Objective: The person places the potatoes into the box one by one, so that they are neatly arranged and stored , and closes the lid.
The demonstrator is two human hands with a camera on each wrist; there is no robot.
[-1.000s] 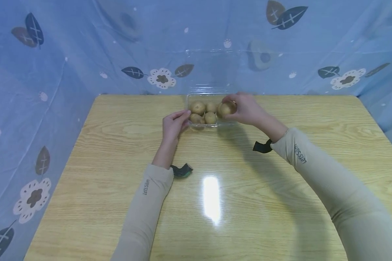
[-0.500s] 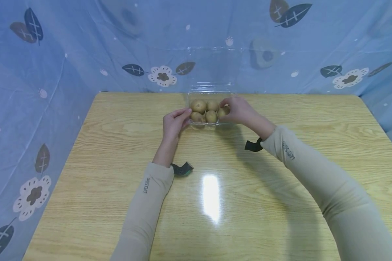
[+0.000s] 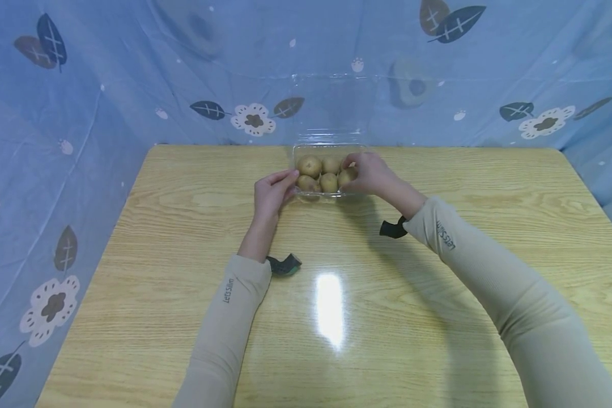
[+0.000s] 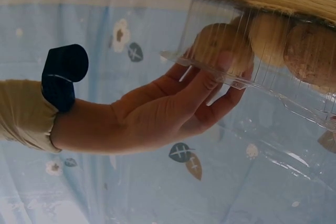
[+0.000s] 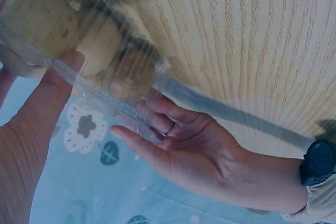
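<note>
A clear plastic container [image 3: 302,148] with its lid up stands at the table's far middle and holds several potatoes [image 3: 310,166]. My left hand [image 3: 270,194] lies at its left end, fingers nearly straight against the wall and rim [image 4: 220,74]. My right hand [image 3: 371,173] is at the right end, its fingers curled over a potato [image 3: 347,177] that sits in the container. The right thumb [image 5: 65,69] presses on the container's rim [image 5: 100,103]. In the right wrist view the left hand [image 5: 181,148] shows with its palm open against the container.
The wooden table [image 3: 336,317] has a bright glare spot [image 3: 330,309] near its middle. Blue patterned cloth [image 3: 81,113] hangs round the left, back and right sides. Black straps [image 3: 284,265] hang at both wrists.
My right hand has lowered the potato from above the container's right end into the container and moved slightly left. The left hand has stayed at the left end.
</note>
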